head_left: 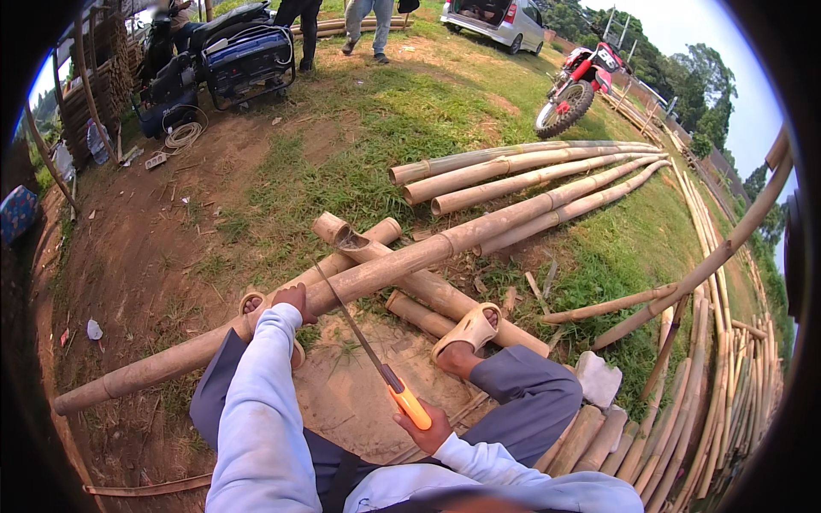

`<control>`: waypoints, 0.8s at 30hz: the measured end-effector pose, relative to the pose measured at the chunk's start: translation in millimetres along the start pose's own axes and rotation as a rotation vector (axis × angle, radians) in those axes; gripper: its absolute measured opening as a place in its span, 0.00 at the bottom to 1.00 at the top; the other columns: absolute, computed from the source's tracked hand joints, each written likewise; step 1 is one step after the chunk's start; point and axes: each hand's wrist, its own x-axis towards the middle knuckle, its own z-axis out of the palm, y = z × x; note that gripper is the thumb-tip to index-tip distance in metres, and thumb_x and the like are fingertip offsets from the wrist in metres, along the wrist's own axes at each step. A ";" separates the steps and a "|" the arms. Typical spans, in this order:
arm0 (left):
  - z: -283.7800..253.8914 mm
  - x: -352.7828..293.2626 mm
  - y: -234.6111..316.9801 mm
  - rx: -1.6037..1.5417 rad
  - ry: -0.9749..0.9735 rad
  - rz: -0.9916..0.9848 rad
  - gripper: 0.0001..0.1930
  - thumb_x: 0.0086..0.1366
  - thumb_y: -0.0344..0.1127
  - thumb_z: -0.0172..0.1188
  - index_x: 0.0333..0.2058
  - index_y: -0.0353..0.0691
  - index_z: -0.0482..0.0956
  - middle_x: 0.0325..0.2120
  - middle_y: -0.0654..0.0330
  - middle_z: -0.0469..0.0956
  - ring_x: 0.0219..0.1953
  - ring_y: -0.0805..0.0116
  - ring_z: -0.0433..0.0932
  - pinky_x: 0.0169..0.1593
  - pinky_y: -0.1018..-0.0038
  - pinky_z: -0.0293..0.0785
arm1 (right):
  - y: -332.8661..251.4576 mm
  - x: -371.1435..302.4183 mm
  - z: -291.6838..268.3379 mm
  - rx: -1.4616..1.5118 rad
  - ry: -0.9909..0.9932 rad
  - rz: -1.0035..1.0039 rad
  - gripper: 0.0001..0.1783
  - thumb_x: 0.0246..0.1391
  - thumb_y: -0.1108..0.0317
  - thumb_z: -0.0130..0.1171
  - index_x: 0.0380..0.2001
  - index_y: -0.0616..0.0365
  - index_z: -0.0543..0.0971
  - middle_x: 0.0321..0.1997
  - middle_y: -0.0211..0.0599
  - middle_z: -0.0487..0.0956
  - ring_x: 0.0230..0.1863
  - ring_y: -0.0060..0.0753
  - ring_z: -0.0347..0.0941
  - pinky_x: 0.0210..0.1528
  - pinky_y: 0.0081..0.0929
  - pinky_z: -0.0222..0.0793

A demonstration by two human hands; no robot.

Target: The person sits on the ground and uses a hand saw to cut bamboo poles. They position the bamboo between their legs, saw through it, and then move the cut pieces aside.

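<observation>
A long bamboo pole (393, 265) lies slantwise in front of me, resting across other bamboo pieces, its near end at the lower left. My left hand (293, 301) is closed on it from above, between my knees. In my right hand (432, 430) is the orange handle of a hand saw (363, 339), held low near my lap. The saw's long narrow blade slants up and crosses the pole just right of my left hand. Whether its teeth have cut into the bamboo cannot be made out. A notched bamboo support (428, 291) lies under the pole, beside my sandalled foot (469, 332).
Several cut poles (513, 165) lie on the grass ahead. More bamboo (718, 385) is stacked along the right, near a pale stone block (598, 380). At the far left stand a generator (248, 61) and a coiled cable (184, 134). A motorbike (575, 90), a car (500, 24) and standing people are farther off.
</observation>
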 end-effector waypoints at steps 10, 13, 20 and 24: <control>5.5 -3.3 -0.5 -0.049 0.039 0.009 0.39 0.41 0.52 0.76 0.48 0.35 0.72 0.44 0.44 0.81 0.48 0.45 0.80 0.54 0.59 0.77 | -33.2 1.2 2.3 -0.036 -0.001 0.144 0.08 0.59 0.71 0.65 0.36 0.64 0.79 0.24 0.37 0.76 0.25 0.26 0.71 0.30 0.29 0.68; 3.8 -4.2 1.4 -0.033 0.043 0.012 0.38 0.41 0.51 0.76 0.48 0.35 0.73 0.44 0.45 0.81 0.48 0.46 0.81 0.54 0.59 0.77 | -66.5 59.6 18.9 -0.063 0.052 0.131 0.10 0.59 0.73 0.63 0.41 0.67 0.80 0.29 0.37 0.79 0.29 0.25 0.75 0.37 0.25 0.72; 0.5 -2.7 0.2 -0.027 0.017 0.034 0.40 0.42 0.53 0.78 0.49 0.36 0.73 0.43 0.45 0.81 0.48 0.46 0.81 0.54 0.59 0.77 | -26.3 221.6 63.9 0.022 -0.028 -0.024 0.13 0.54 0.67 0.66 0.26 0.67 0.76 0.20 0.43 0.75 0.23 0.33 0.72 0.33 0.35 0.70; 5.7 -3.5 -1.6 -0.052 0.058 0.014 0.38 0.40 0.51 0.79 0.47 0.37 0.72 0.42 0.45 0.81 0.45 0.43 0.81 0.51 0.56 0.77 | 6.5 209.1 71.2 0.049 0.014 -0.092 0.13 0.53 0.67 0.67 0.27 0.66 0.76 0.20 0.44 0.75 0.23 0.36 0.73 0.33 0.35 0.70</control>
